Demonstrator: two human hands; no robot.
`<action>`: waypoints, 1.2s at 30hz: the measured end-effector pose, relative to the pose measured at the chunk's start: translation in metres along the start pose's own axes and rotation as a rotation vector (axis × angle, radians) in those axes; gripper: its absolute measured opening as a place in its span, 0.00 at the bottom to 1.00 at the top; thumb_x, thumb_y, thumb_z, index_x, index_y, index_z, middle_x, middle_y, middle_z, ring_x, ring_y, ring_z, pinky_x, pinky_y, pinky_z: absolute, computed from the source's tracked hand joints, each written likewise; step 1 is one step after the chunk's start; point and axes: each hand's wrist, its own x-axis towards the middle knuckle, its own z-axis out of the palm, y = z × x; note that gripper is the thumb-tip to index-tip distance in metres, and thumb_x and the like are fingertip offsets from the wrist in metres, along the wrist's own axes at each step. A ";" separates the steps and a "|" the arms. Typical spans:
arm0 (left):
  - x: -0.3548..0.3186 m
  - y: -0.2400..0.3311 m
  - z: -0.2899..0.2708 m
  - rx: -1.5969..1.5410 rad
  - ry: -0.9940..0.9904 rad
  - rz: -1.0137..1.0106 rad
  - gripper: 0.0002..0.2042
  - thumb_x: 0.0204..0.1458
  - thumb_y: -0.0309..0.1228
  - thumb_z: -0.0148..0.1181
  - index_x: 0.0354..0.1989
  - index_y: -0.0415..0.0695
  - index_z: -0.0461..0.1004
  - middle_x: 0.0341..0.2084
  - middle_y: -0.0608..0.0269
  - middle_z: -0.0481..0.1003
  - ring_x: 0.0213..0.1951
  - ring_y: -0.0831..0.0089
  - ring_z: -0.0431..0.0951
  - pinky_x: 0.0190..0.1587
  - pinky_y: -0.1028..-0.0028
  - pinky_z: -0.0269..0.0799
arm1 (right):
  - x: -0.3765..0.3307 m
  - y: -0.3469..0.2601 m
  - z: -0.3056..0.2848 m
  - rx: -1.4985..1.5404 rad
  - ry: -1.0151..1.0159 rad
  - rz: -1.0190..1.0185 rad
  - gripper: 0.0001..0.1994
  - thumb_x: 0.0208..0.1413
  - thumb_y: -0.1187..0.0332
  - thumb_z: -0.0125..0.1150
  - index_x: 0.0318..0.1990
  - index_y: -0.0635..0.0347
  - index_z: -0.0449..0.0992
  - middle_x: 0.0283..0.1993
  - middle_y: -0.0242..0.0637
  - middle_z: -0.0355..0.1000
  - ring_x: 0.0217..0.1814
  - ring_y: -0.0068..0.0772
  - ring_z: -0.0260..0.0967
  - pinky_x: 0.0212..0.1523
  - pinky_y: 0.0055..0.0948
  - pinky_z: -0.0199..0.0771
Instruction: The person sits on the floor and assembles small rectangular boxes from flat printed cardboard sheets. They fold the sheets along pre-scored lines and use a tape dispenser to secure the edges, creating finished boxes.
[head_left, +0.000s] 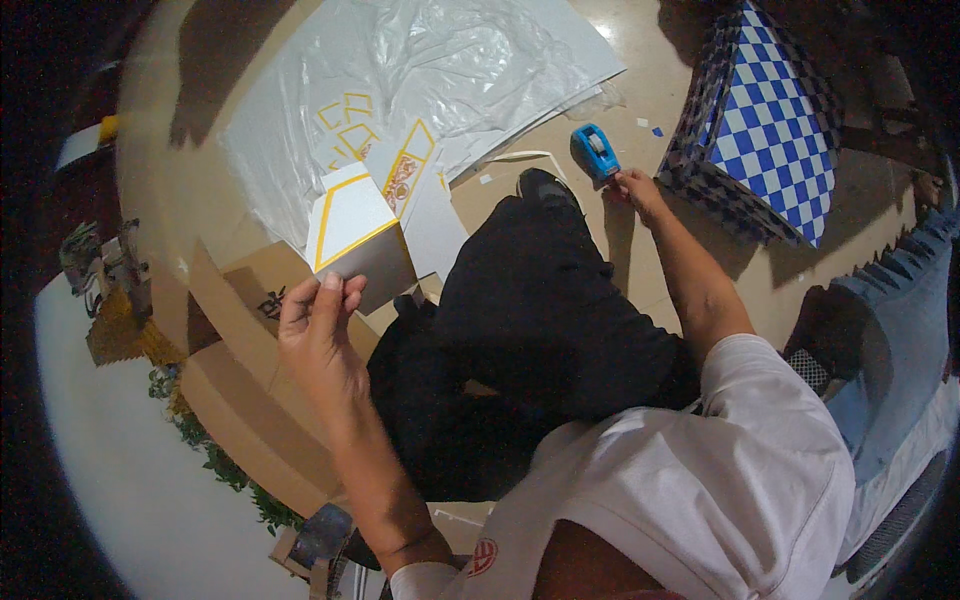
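Observation:
My left hand (326,318) pinches the lower edge of a folded white card box piece (355,217) with yellow borders, between thumb and fingers. It is raised above an open brown cardboard box (250,370). Out to the right, my right hand (640,190) is closed at the near end of a blue tape dispenser (596,151) on the floor. Its fingertips are pressed together there; whatever lies between them is too small to make out. Flat white cards with yellow edges (409,166) and red print lie beyond my left hand.
Clear plastic sheeting (430,60) covers large white boards at the back. A stack of blue-and-white checkered card pieces (775,125) stands at the right. Small paper scraps (643,122) lie near the dispenser. Green foliage (225,465) is at the left, blue cloth (890,330) at the right.

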 end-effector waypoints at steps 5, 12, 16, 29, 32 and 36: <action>0.002 -0.006 -0.009 -0.078 0.032 0.008 0.08 0.52 0.23 0.61 0.38 0.34 0.71 0.31 0.54 0.76 0.32 0.67 0.80 0.37 0.78 0.77 | -0.017 -0.015 0.026 0.017 0.138 0.003 0.09 0.56 0.63 0.57 0.37 0.60 0.74 0.27 0.31 0.70 0.28 0.23 0.67 0.28 0.24 0.67; 0.008 0.004 0.000 -0.180 0.106 0.065 0.08 0.52 0.23 0.61 0.37 0.33 0.70 0.29 0.53 0.77 0.32 0.68 0.80 0.37 0.77 0.76 | 0.028 0.025 -0.003 -0.926 0.347 -0.052 0.14 0.50 0.61 0.59 0.36 0.64 0.75 0.33 0.46 0.75 0.38 0.39 0.74 0.39 0.35 0.73; 0.001 0.008 -0.008 -0.206 0.134 0.091 0.07 0.53 0.24 0.60 0.36 0.33 0.71 0.29 0.52 0.77 0.32 0.68 0.80 0.38 0.77 0.76 | -0.010 0.030 0.023 -0.654 0.200 -0.116 0.11 0.55 0.63 0.56 0.38 0.62 0.74 0.28 0.38 0.72 0.29 0.31 0.70 0.31 0.31 0.69; -0.029 0.026 0.004 -0.201 0.170 0.395 0.07 0.55 0.25 0.58 0.35 0.31 0.70 0.29 0.53 0.77 0.33 0.70 0.80 0.37 0.76 0.78 | -0.316 -0.316 0.274 0.201 -0.698 -0.673 0.23 0.56 0.73 0.59 0.59 0.61 0.61 0.32 0.27 0.69 0.32 0.14 0.60 0.33 0.15 0.61; -0.039 0.032 0.004 -0.255 0.183 0.440 0.06 0.55 0.22 0.58 0.35 0.31 0.71 0.30 0.53 0.77 0.34 0.72 0.80 0.38 0.76 0.77 | -0.339 -0.310 0.293 0.194 -0.743 -0.636 0.23 0.56 0.73 0.59 0.58 0.62 0.61 0.31 0.27 0.70 0.31 0.13 0.60 0.33 0.14 0.59; -0.052 0.038 0.000 -0.267 0.201 0.479 0.05 0.54 0.21 0.59 0.34 0.32 0.72 0.30 0.55 0.77 0.35 0.73 0.80 0.39 0.77 0.77 | -0.355 -0.301 0.303 0.206 -0.690 -0.626 0.23 0.57 0.69 0.60 0.58 0.62 0.61 0.31 0.27 0.69 0.28 0.13 0.56 0.29 0.16 0.56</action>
